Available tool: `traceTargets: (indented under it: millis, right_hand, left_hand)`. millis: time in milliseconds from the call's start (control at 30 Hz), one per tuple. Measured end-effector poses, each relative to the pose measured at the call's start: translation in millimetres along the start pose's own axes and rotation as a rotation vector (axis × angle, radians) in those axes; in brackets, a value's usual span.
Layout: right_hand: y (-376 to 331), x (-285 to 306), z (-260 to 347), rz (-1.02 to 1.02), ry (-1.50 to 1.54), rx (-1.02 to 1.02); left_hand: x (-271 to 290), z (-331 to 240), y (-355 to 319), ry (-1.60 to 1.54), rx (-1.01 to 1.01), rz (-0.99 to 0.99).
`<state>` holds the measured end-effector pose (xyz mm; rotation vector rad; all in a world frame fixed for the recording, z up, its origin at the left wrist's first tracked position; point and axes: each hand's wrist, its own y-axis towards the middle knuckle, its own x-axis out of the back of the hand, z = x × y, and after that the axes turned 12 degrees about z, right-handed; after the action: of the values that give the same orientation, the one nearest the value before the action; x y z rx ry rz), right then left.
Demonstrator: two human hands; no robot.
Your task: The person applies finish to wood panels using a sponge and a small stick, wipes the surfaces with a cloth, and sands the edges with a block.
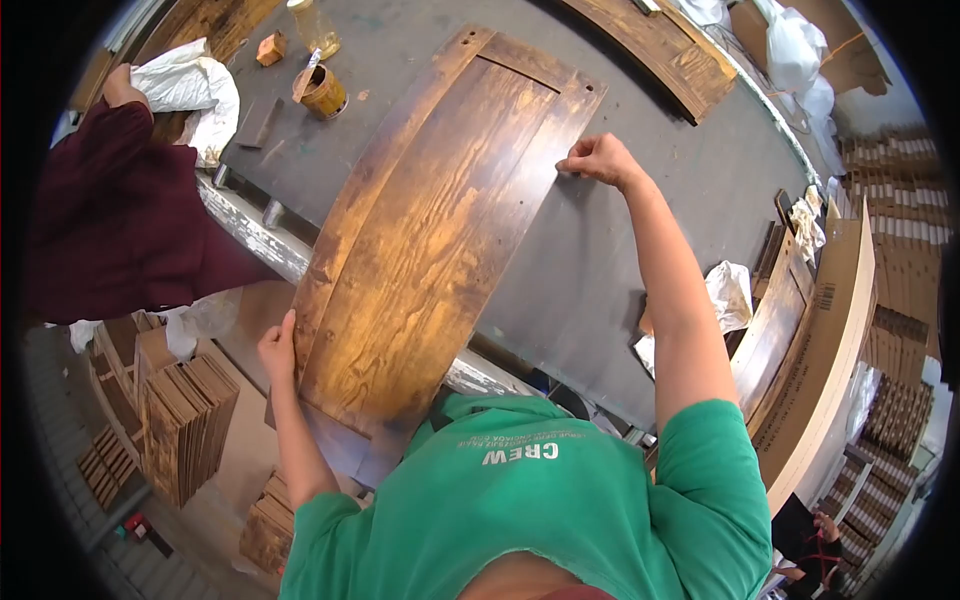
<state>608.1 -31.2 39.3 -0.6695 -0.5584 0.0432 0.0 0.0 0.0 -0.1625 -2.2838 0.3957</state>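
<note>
A large stained wooden panel (440, 230) with a raised frame lies across the grey worktable (640, 250), its near end jutting over the table's edge. My left hand (278, 350) grips the panel's left edge near the close corner. My right hand (598, 158) pinches the panel's right edge farther up, fingers closed on the wood. My green shirt fills the lower middle of the view.
Another person in a dark red sleeve (110, 220) works at the far left holding a white rag (195, 85). A small stain can (322, 92) and a bottle (313, 25) stand on the table. Stacks of wooden pieces (185, 420) stand at the lower left, more boards (810, 340) at the right.
</note>
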Motion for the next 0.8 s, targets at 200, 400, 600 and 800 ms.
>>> traceTargets:
  millis: [200, 400, 600, 800]
  right_hand:
    - [1, -5, -18, -0.040, 0.042, 0.076]
    - [-49, -82, -26, -0.416, 0.011, 0.302]
    - [-178, -166, -54, -0.728, 0.046, 0.426]
    - [-302, -165, -166, -0.964, 0.352, -0.031]
  left_hand:
    - [-6, -32, 2, 0.087, 0.064, 0.118]
    - [-14, -56, 12, 0.292, 0.148, 0.264]
    - [-12, -44, 31, 0.278, 0.051, 0.305]
    - [-13, -59, 19, 0.291, -0.014, 0.238]
